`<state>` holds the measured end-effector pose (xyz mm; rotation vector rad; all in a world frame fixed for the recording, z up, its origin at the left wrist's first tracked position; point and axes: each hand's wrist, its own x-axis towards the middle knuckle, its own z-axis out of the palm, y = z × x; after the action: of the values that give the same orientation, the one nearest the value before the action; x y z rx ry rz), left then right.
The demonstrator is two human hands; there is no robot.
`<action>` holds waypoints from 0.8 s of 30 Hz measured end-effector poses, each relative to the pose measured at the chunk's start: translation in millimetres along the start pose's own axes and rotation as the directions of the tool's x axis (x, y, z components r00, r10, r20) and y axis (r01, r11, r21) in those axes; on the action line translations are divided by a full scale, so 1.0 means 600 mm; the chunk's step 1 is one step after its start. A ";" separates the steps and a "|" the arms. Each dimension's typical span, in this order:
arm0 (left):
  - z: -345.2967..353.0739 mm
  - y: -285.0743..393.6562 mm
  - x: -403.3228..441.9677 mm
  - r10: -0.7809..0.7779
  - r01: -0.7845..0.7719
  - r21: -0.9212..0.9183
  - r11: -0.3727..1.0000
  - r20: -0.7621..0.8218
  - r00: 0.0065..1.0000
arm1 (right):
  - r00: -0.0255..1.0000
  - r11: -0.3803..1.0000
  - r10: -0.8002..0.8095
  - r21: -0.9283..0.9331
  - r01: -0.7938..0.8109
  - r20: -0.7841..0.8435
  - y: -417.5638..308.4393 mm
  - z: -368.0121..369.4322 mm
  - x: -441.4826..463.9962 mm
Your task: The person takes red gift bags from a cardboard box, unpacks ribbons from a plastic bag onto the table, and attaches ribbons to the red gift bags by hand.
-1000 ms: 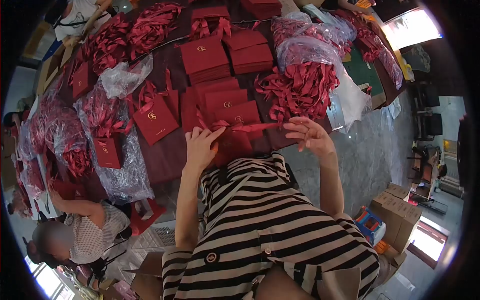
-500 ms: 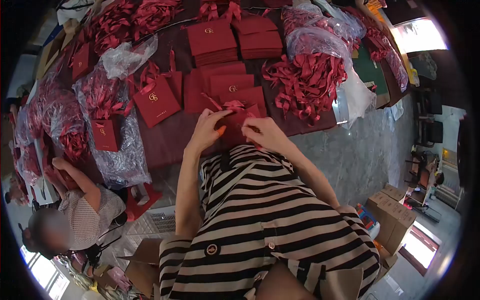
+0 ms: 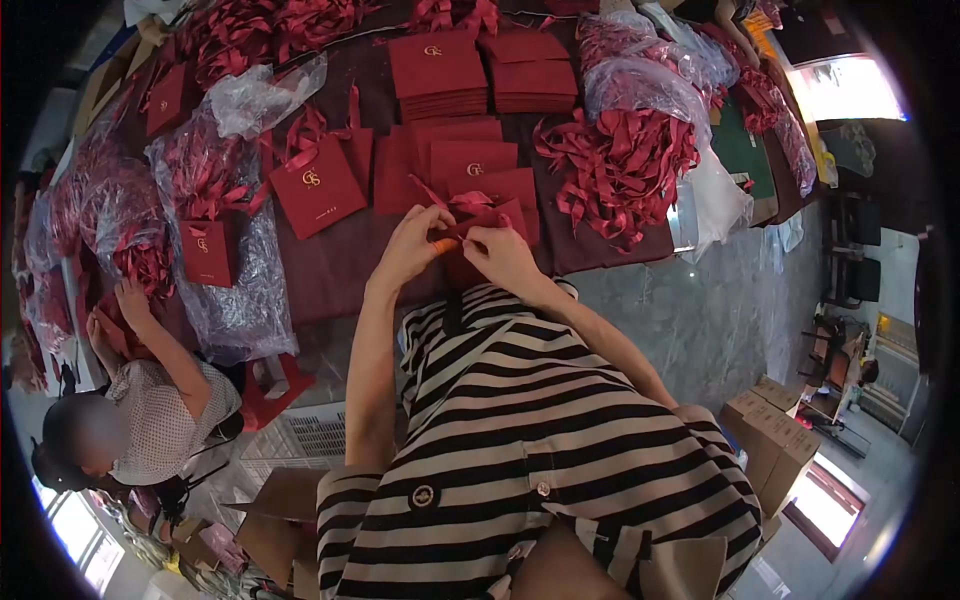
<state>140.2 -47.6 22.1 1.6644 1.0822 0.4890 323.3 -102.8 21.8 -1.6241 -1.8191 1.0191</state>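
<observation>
At the table's front edge, a small red bag (image 3: pixel 462 268) stands between my hands, close to my striped shirt. My left hand (image 3: pixel 412 246) is closed on the bag's top edge at its left side, an orange band on one finger. My right hand (image 3: pixel 500 256) pinches at the same top edge from the right; its fingertips hide what they grip, a ribbon or the bag's rim. A red ribbon (image 3: pixel 472 200) loops up just beyond my fingers. Directly behind lie overlapping red bags with gold lettering (image 3: pixel 474 160).
Stacks of flat red bags (image 3: pixel 435 75) stand farther back. A ribbon heap (image 3: pixel 625 165) spills from plastic at the right. More bags (image 3: pixel 318 187) and plastic-wrapped ribbons (image 3: pixel 215 165) lie left. A co-worker (image 3: pixel 165 420) sits at lower left. Cardboard boxes (image 3: pixel 770 440) stand lower right.
My right hand, first out to the right with a stretched ribbon, has come in to the bag beside my left hand. The co-worker's hands have moved up over the table edge.
</observation>
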 end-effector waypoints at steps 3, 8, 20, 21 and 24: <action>0.003 0.000 0.001 0.032 -0.031 0.016 0.999 -0.015 0.999 | 0.999 0.999 0.041 -0.030 -0.042 -0.035 -0.009 0.000 0.003; 0.007 0.005 -0.002 -0.018 0.017 0.036 0.999 0.011 1.000 | 0.988 0.989 0.135 -0.058 -0.139 -0.076 -0.015 0.003 0.007; 0.021 0.042 -0.027 0.098 -0.094 0.081 0.992 -0.047 0.994 | 0.995 0.997 0.082 0.018 -0.081 -0.060 -0.014 -0.073 0.017; 0.023 0.044 -0.026 0.097 -0.093 0.082 0.992 -0.045 0.994 | 0.998 0.999 -0.006 -0.035 0.004 -0.070 -0.018 -0.090 0.027; 0.033 0.052 -0.017 0.204 -0.189 0.177 0.966 -0.066 0.977 | 0.985 0.972 -0.167 -0.176 0.156 -0.050 -0.009 -0.107 0.062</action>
<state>163.1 -68.2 45.1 1.9287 1.0481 0.6133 363.4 -53.5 60.0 -1.5557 -2.0046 0.7489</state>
